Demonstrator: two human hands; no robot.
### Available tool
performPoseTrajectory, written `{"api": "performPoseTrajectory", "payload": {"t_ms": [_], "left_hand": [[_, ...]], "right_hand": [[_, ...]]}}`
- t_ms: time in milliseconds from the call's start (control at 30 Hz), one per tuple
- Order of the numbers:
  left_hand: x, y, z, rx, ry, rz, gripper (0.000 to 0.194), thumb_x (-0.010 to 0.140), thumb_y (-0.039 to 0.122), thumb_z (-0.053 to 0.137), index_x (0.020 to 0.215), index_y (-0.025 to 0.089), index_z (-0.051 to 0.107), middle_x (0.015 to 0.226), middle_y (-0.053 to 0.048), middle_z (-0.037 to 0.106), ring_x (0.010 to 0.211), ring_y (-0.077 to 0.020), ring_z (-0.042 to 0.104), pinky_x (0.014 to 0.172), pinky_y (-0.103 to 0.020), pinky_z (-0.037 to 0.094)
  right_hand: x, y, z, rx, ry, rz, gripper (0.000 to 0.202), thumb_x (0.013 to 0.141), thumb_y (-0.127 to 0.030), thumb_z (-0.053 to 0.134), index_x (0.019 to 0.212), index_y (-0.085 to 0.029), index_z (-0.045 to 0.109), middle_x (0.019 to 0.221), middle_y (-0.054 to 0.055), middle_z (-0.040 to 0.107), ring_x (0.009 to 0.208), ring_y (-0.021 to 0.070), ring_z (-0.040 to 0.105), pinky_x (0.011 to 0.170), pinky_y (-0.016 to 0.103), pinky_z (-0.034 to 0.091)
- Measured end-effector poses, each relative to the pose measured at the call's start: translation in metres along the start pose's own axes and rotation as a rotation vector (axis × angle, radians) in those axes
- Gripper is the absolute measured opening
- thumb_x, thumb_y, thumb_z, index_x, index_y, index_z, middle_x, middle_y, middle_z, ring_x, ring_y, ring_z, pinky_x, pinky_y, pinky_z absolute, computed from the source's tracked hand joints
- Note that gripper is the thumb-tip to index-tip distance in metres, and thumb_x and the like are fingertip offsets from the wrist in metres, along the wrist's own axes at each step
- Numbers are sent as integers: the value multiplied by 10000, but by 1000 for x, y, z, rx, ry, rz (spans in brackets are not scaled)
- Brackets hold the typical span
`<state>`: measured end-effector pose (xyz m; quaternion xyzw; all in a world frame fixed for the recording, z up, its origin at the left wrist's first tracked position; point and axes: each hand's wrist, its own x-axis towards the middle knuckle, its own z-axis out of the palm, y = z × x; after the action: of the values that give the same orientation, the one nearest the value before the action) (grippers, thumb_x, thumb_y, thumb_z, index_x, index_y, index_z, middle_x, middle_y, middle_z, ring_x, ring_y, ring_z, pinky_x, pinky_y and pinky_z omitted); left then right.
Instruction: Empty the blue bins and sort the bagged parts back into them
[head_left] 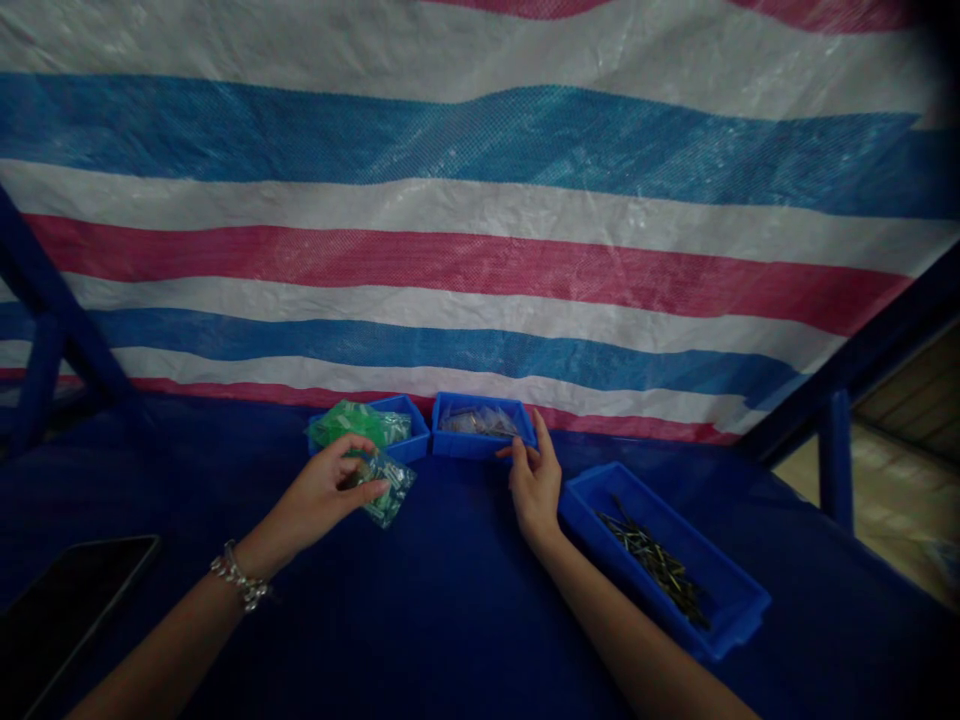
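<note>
Head view: the person's left hand [341, 478] grips a small clear packet [390, 490] between thumb and fingers, holding it over the blue counter [442, 610], just on the near side of the left bin [420, 447]. What the packet contains is too blurred to tell. A beaded bracelet [244, 578] circles the left wrist.

The right hand [536, 490] is loosely open, its index finger stretched toward the far side and the other fingers bent. It is at the near right corner of the middle bin [454, 450]; whether the fingertips press on the rim or only hover beside it, I cannot tell.

The left and middle bins, both blue, sit side by side at the far edge of the counter. In the left one are a green plastic bag [345, 424], bulging over the left end, and more clear packets [396, 428] to its right. The middle bin holds clear plastic bags [476, 421].

To the right of the right hand, a longer blue bin [724, 628] lies at a slant, with thin metal pieces [660, 565] heaped along its floor. A dark flat device [67, 590] rests at the near left. Behind everything hangs a striped sheet [450, 255] in white, blue and red.
</note>
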<state>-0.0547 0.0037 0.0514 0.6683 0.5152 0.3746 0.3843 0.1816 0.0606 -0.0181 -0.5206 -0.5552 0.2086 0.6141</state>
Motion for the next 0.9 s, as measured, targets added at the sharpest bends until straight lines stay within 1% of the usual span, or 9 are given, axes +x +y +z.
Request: {"api": "performPoseTrajectory", "payload": {"t_ms": [100, 200, 300, 467, 633, 700, 800, 833, 900], "left_hand": [[10, 4, -3, 174, 188, 104, 312, 704, 310, 569, 937, 187, 402, 513, 84, 440, 452, -102, 459, 444, -194, 320], [26, 12, -2, 399, 373, 202, 318, 715, 310, 564, 973, 190, 422, 644, 29, 552, 554, -132, 541, 529, -225, 388], [44, 18, 1, 625, 515, 206, 358, 731, 307, 549, 1040, 198, 405, 728, -5, 592, 626, -169, 576, 564, -245, 404], [63, 18, 9, 878, 576, 131, 354, 775, 308, 496, 1083, 181, 376, 780, -55, 621, 691, -219, 605, 576, -261, 402], [68, 21, 15, 1093, 550, 33, 371, 791, 332, 473, 1104, 153, 384, 744, -79, 623, 745, -265, 586, 629, -322, 394], [66, 28, 19, 1121, 579, 61, 349, 783, 324, 485, 1081, 154, 420, 828, -103, 612, 842, -300, 543, 670, -373, 380], [60, 41, 30, 1112, 696, 158, 323, 782, 286, 479, 1069, 140, 449, 1018, -150, 533, 952, -337, 454, 710, -428, 345], [56, 44, 36, 1086, 700, 206, 300, 787, 271, 468, 1058, 144, 458, 1046, -147, 516, 957, -334, 442, 712, -428, 340], [47, 47, 47, 1004, 633, 314, 230, 796, 237, 449, 1009, 154, 477, 1039, -120, 519, 937, -305, 445, 726, -416, 333]], "right_hand": [[-1, -2, -1, 5, 16, 20, 530, 821, -345, 350, 1303, -134, 279, 608, 14, 580, 432, 127, 476, 436, 241, 387], [-1, -4, -1, 9, 33, 20, 497, 817, -329, 364, 1278, -145, 334, 578, 1, 540, 452, 129, 470, 459, 242, 392], [-1, -6, -1, 11, 50, 27, 460, 813, -305, 375, 1250, -163, 379, 555, -15, 485, 448, 123, 444, 456, 234, 377], [-3, -10, -1, 16, 41, 28, 412, 811, -287, 377, 1205, -178, 429, 533, -39, 396, 416, 104, 371, 425, 213, 336], [-2, -11, 0, 9, 33, 15, 371, 817, -279, 374, 1166, -182, 451, 537, -44, 376, 417, 98, 356, 419, 203, 318], [-4, -11, 0, -2, 36, -11, 351, 824, -276, 365, 1146, -177, 462, 537, -43, 367, 423, 100, 358, 419, 203, 316], [-10, -16, 2, -36, 9, -104, 321, 832, -263, 347, 1109, -170, 479, 559, -31, 399, 439, 106, 387, 433, 208, 327], [-13, -19, 3, -49, -19, -154, 310, 833, -254, 343, 1098, -172, 481, 593, -17, 441, 463, 110, 414, 456, 214, 344], [-18, -28, 1, -87, -65, -239, 292, 828, -238, 345, 1079, -173, 479, 637, 1, 494, 504, 120, 458, 494, 223, 368]]}}
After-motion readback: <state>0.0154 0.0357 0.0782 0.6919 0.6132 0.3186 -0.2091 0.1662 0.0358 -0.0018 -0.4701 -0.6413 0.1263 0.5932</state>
